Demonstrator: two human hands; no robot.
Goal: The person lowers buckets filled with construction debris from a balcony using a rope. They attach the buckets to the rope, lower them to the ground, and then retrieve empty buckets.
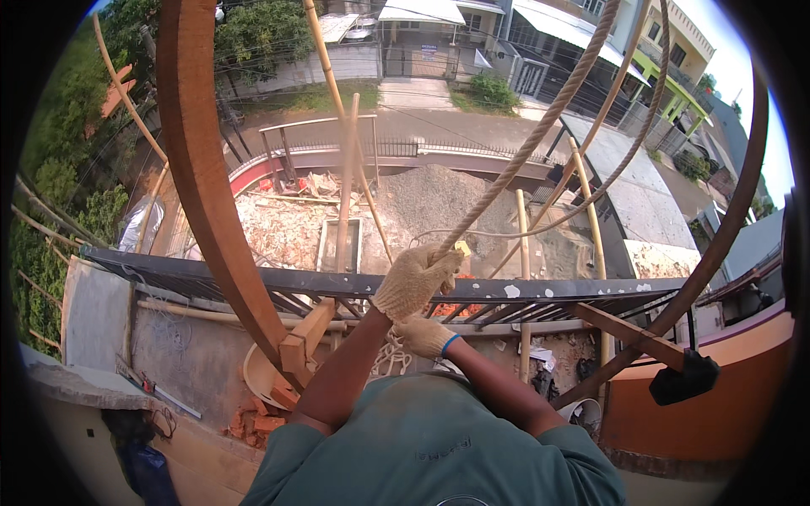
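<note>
Beige gloves (423, 336), two; left hand (418, 280) holds one rope (527, 153)

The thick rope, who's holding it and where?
The gloved left hand grips the rope at the bottom of its thick slanting stretch. Whether the right hand holds it too, I can't tell.

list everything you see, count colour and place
Metal railing: one, black, across the middle
Rope: two visible strands, tan, upper right
Cord heap: one, whitish, below centre
Bamboo poles: several, yellowish, mostly beyond railing
Large beams: two, brown, left and right
Gravel heap: one, grey, beyond railing
Broken bricks: several, orange-red, lower left
Dark bundle: one, bluish, lower left
Houses: several, mostly pale, top
Trees: several, green, left
Shirt: one, dark green, bottom
Forearms: two, bare, lower centre
Left hand: one, cream glove, centre, gripping the rope
Right hand: one, cream glove, just below left
</note>
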